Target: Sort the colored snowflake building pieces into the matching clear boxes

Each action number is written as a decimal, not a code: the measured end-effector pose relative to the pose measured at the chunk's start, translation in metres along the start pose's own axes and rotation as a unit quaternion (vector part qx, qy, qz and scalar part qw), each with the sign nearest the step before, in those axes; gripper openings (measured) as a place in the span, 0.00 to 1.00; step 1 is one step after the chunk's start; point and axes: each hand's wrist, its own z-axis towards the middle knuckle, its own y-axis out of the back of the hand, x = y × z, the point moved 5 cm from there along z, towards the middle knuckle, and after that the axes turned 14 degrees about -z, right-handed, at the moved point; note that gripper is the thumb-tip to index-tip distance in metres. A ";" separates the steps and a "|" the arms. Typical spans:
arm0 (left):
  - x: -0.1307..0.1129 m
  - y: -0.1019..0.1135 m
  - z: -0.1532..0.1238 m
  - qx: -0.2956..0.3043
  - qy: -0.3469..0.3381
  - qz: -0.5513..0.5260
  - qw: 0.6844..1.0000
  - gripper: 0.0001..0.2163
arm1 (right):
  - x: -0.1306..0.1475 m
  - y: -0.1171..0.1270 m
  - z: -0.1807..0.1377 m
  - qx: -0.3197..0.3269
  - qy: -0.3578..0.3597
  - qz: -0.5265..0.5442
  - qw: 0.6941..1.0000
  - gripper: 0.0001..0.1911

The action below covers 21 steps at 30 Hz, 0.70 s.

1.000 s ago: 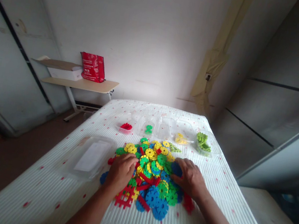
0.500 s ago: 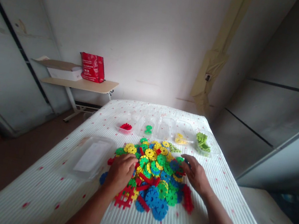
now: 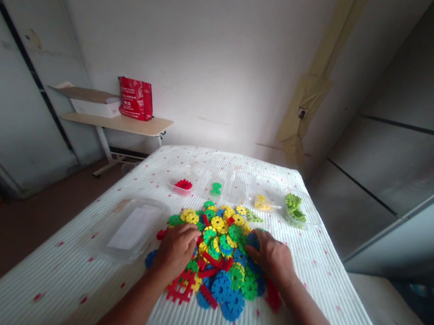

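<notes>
A heap of toy building pieces, mostly notched discs in blue, green and yellow with red bars among them, lies in front of me. My left hand rests at the heap's left side, fingers curled; what they hold, if anything, is hidden. Near its fingertips are red pieces. A red lattice piece lies just below that hand. At the heap's right side, my right hand has its thumb and fingers round the edge of a blue disc. Its palm covers the pieces under it.
Along the back of the table stand clear tubs with red pieces, green pieces, yellow pieces and light green pieces. A clear plastic lid lies on the left. Behind, a side table holds a red bag.
My right hand has moved left and slightly down over the heap, closing its fingers round a blue disc. My left hand has stayed in place.
</notes>
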 end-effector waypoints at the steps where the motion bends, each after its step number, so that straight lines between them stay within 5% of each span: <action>1: 0.000 0.000 0.000 0.000 0.002 -0.001 1.000 0.13 | 0.000 -0.001 0.000 0.004 -0.002 -0.003 1.000 0.17; 9: 0.001 -0.001 0.000 0.006 0.009 -0.003 1.000 0.13 | -0.003 -0.005 0.002 -0.009 -0.008 0.034 0.999 0.14; 13: 0.001 -0.001 0.000 0.005 0.011 -0.007 1.000 0.13 | -0.012 -0.003 0.003 -0.062 -0.020 0.182 0.981 0.16; 15: 0.002 -0.001 0.000 0.006 0.008 -0.005 1.000 0.14 | -0.020 -0.004 0.004 -0.060 -0.051 0.336 0.939 0.20; 18: 0.002 -0.001 0.000 0.008 0.007 -0.001 1.000 0.14 | -0.027 -0.009 0.007 -0.003 -0.098 0.572 0.814 0.25; 21: 0.001 -0.001 0.000 0.006 0.001 0.003 1.000 0.13 | -0.030 -0.010 0.008 0.046 -0.106 0.690 0.715 0.21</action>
